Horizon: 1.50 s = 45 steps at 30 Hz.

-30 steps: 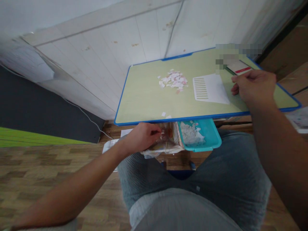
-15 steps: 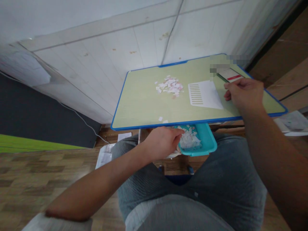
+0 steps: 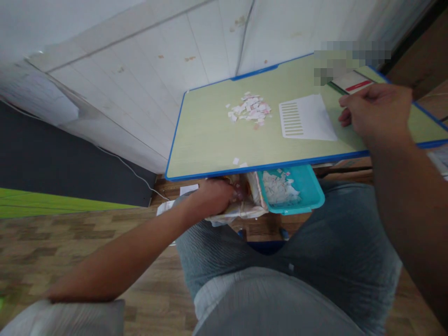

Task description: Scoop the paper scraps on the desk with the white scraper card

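Below the near edge of the table, my left hand (image 3: 217,195) is down in an open container with a crumpled pale lining (image 3: 259,193). Its fingers are hidden among dark reddish-brown contents (image 3: 241,189). My right hand (image 3: 381,112) is over the right part of the table, thumb and fingers curled closed; whether anything is pinched in them is not visible. Beside it lies a white card with a row of slots (image 3: 310,119). A flat rectangular object with a red band (image 3: 359,84) lies just behind my right hand. A pile of small white paper pieces (image 3: 252,108) sits left of the card.
The pale green table (image 3: 203,135) has a blue rim and stands against a white panelled wall (image 3: 140,93). A teal plastic basin (image 3: 311,191) with white paper scraps is under its front edge, above my lap. Two loose paper bits (image 3: 236,161) lie near that edge.
My left hand has moved left from beside the teal basin into the lined container. The right hand stays curled beside the card. The whole view has shifted slightly.
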{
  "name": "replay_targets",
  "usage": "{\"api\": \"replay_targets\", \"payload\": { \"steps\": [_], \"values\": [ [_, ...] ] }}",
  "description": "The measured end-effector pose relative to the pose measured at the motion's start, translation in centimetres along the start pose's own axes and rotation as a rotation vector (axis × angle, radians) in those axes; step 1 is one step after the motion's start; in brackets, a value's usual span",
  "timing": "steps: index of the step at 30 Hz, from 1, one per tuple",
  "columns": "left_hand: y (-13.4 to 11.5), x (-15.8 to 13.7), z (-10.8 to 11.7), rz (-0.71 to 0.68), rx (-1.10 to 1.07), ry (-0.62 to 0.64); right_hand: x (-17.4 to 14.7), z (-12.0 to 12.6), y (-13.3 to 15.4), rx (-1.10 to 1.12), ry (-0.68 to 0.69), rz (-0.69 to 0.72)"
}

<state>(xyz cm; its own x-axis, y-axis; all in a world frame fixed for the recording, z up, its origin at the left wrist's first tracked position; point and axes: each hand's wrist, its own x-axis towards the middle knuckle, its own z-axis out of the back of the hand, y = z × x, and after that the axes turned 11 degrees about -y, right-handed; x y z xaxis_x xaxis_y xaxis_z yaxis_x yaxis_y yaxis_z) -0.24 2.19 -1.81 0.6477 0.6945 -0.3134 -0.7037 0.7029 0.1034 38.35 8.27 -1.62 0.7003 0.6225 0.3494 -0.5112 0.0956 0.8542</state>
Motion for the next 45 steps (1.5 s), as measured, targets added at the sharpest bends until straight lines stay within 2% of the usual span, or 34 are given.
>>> {"api": "replay_targets", "payload": {
  "steps": [5,10,18,23,28,33,38,43,45],
  "values": [
    [-0.1,0.8,-2.0,-0.021,0.069,-0.056,-0.1,0.1,0.3,-0.003,0.015,0.005],
    [-0.1,0.8,-1.3,-0.005,0.04,-0.03,-0.1,0.1,0.6,0.033,-0.031,-0.01],
    [0.6,-0.9,0.7,0.04,-0.369,-0.114,0.0,-0.1,0.0,-0.006,-0.043,0.02],
    [0.6,-1.9,1.1,0.135,-0.78,-0.179,-0.4,0.0,0.8,-0.036,-0.035,0.01],
    [0.6,-2.0,0.6,0.24,-1.174,-0.202,-0.4,0.0,0.8,-0.03,-0.032,-0.001],
    [0.6,-2.3,0.0,0.283,-1.212,-0.262,-0.6,0.1,1.2,-0.041,-0.029,-0.02],
    [0.3,-2.8,0.5,0.35,-1.213,-0.248,-1.1,0.3,2.4,-0.036,-0.032,-0.086],
    [0.1,-2.6,0.5,0.389,-1.329,-0.249,-0.6,0.1,2.5,-0.024,-0.025,-0.125],
    [0.0,-2.6,0.3,0.394,-1.375,-0.269,-0.9,0.4,2.7,0.022,-0.073,-0.104]
  ]
}}
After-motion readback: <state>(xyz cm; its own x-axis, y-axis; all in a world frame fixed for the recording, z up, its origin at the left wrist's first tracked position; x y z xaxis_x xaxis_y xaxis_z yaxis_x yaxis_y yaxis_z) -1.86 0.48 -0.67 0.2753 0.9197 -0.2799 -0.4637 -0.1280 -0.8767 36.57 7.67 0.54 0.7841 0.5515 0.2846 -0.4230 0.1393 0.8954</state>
